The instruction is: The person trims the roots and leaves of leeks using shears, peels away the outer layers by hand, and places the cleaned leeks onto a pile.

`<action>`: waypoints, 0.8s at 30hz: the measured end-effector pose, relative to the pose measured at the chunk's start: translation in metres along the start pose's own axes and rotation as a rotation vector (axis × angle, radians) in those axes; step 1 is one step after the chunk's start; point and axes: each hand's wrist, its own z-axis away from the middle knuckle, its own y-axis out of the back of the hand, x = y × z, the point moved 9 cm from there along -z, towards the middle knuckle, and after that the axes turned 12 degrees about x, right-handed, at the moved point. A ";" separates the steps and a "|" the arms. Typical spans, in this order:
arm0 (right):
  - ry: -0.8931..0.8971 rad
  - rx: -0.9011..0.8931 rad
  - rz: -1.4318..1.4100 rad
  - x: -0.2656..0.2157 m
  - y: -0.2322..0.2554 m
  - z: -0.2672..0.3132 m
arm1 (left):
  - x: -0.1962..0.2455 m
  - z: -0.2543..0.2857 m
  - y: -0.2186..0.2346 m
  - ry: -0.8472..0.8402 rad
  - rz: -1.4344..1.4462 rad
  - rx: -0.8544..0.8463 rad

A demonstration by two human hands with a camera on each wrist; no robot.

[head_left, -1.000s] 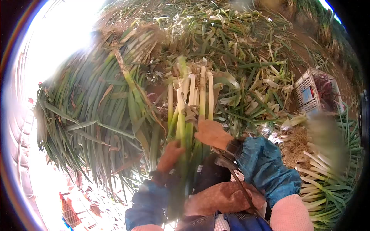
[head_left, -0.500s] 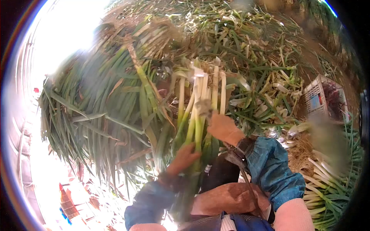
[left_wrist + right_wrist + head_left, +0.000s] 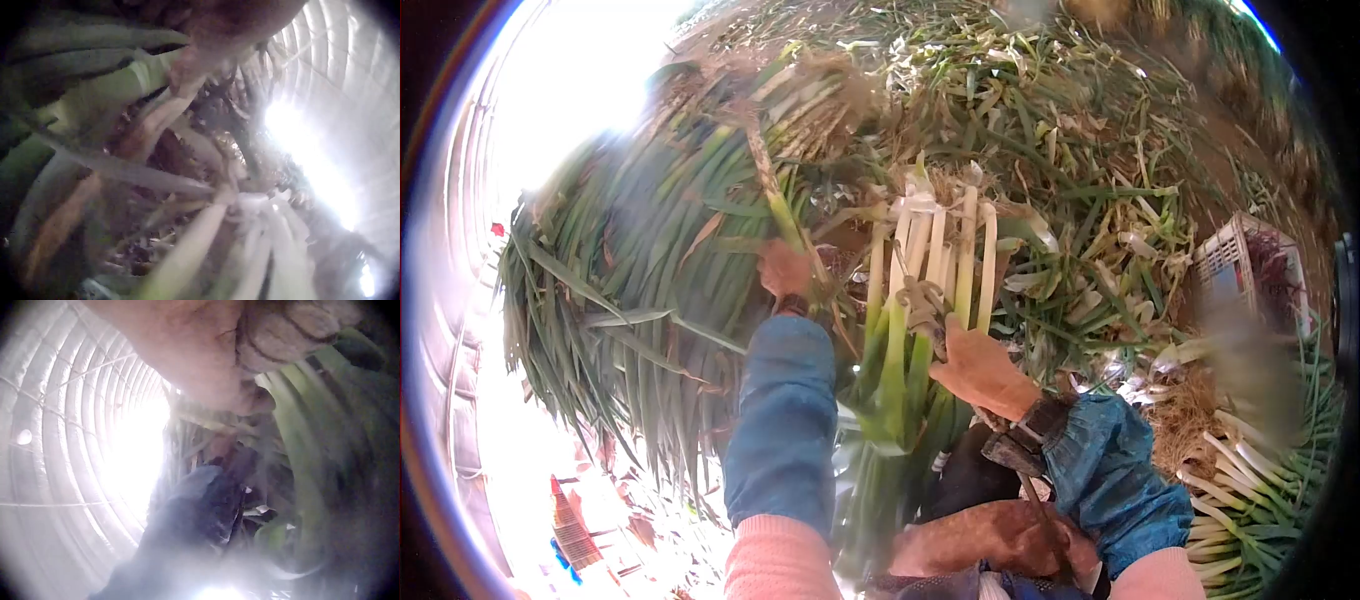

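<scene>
My left hand grips a single leek at the edge of the leafy pile; in the left wrist view its fingers meet a green stalk and a withered leaf. A row of leeks, white shanks away from me and green tops toward my lap, lies between my arms. Over their right side, my right hand has its fingers curled round a grey-brown tool with a thin dark tip. What kind of tool it is, I cannot tell. A hose-like line runs below that wrist.
A big heap of green leeks fills the left. Stripped leaves cover the ground ahead. At right stands a white crate, with cleaned leeks nearer me and a clump of roots beside them.
My left hand has left the green part of the leeks at my lap and moved forward and left onto the single leek. My right hand stays near the row with its tool.
</scene>
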 end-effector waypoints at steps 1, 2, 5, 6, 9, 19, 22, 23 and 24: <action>0.010 -0.010 0.019 0.001 -0.002 0.001 | -0.002 0.000 -0.003 -0.019 -0.047 0.003; 0.021 -0.017 0.038 0.001 -0.004 0.002 | -0.003 0.001 -0.005 0.002 -0.033 0.020; -0.065 -0.074 0.038 0.003 -0.007 0.001 | -0.002 0.010 -0.011 0.057 0.056 -0.069; -0.114 -0.105 0.029 0.003 -0.009 0.003 | -0.004 0.021 -0.027 0.077 0.114 -0.199; -0.051 -0.116 0.004 -0.008 -0.007 0.007 | 0.003 0.055 -0.065 0.069 0.351 -0.514; -0.035 -0.137 -0.031 -0.026 -0.010 0.019 | 0.042 0.051 -0.052 -0.485 0.715 -0.758; -0.033 -0.121 -0.022 -0.026 -0.010 0.017 | 0.030 0.035 -0.048 0.197 1.029 -0.894; -0.021 -0.099 -0.021 -0.023 -0.013 0.015 | 0.034 0.036 -0.036 0.209 1.033 -0.909; -0.010 -0.075 -0.018 -0.025 -0.010 0.013 | 0.040 0.038 -0.021 0.218 1.039 -0.925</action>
